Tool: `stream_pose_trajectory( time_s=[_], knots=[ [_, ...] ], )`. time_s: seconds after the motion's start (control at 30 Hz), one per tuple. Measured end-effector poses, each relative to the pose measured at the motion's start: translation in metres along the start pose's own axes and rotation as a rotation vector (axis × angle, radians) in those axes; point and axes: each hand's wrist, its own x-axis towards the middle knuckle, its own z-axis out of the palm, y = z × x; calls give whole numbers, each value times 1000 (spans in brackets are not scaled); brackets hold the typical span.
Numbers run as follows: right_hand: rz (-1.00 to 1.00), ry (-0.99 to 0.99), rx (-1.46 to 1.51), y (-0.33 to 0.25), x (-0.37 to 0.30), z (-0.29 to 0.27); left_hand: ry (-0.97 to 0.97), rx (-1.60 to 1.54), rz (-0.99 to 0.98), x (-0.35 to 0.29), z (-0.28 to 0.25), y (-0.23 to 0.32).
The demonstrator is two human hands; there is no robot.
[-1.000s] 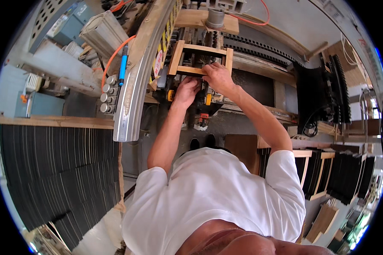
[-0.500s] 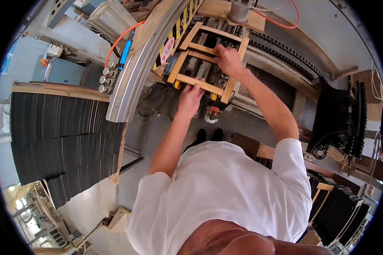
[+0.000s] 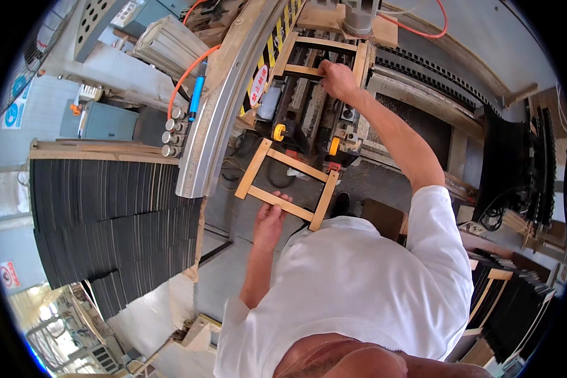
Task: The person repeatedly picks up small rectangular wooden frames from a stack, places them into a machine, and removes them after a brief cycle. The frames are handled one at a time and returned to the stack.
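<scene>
My left hand point(image 3: 271, 222) is closed around the near rail of a small wooden frame point(image 3: 296, 210), made of two side pieces joined by two crossbars. It hangs in the air close to my body, apart from the machine. Farther off, a second wooden frame point(image 3: 331, 45) lies on the rails of the machine bed point(image 3: 302, 101). My right hand point(image 3: 337, 79) reaches to this frame, its fingers closed on the near crossbar beside the right side piece. Two yellow knobs, one of them the left knob point(image 3: 279, 132), stand at the near end of the bed.
A silver beam point(image 3: 211, 120) with a striped warning strip runs along the left of the bed. Left of it stands a tall stack of black-edged boards point(image 3: 113, 220). A black toothed track point(image 3: 529, 170) is at the right. A grey cylinder point(image 3: 359, 19) stands at the far end.
My left hand has drawn the nearer frame off the machine bed toward my body, uncovering the yellow knobs. My right hand stays at the farther frame.
</scene>
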Motion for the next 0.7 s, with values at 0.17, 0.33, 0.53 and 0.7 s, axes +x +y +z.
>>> stream_pose_trajectory(
  time_s=[0.17, 0.33, 0.53, 0.7],
  knots=[
    [36, -14, -9, 1, 4, 6, 19, 24, -17, -5, -37, 9],
    [39, 37, -116, 10, 18, 2, 79, 10, -68, -8, -75, 19],
    [3, 7, -268, 24, 35, -2, 109, 31, -48, -11, -121, 26],
    [-37, -61, -380, 27, 40, -6, 184, 88, -43, -8, -142, 27]
  ],
)
